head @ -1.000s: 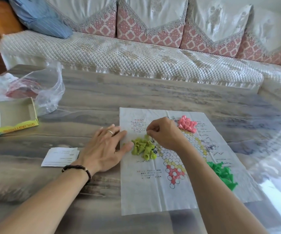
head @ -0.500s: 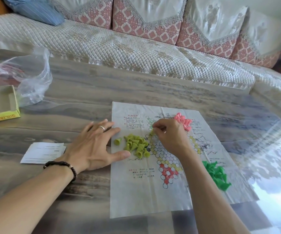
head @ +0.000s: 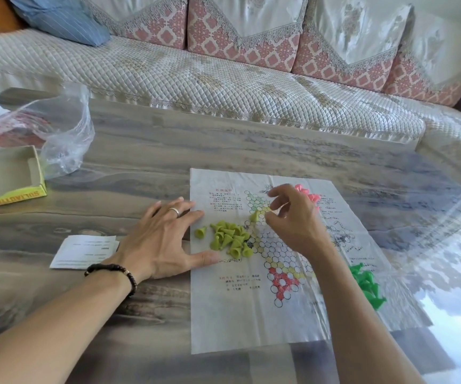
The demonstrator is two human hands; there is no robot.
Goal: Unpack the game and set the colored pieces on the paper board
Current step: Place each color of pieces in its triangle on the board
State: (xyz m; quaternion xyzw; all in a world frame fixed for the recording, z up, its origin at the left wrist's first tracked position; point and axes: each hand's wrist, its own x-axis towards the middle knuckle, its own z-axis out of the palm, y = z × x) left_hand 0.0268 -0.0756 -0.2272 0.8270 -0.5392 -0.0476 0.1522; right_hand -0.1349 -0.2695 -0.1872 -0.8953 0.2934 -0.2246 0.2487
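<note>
The left hand (head: pixel 165 239) lies flat, fingers straight, holding down the paper board (head: pixel 265 273) on the worktop. The right hand (head: pixel 293 220) seems to pinch one yellow-green piece (head: pixel 254 216) just beside the yellow-green pile (head: pixel 230 239), near the board's far corner. Next, it needs standing upright on a circle there.

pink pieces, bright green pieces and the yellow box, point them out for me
pink pieces (head: pixel 311 195), head view, on a visible piece beyond the right hand
bright green pieces (head: pixel 366 284), head view, middle of the pile
yellow box (head: pixel 10 194), head view, its printed front wall
</note>
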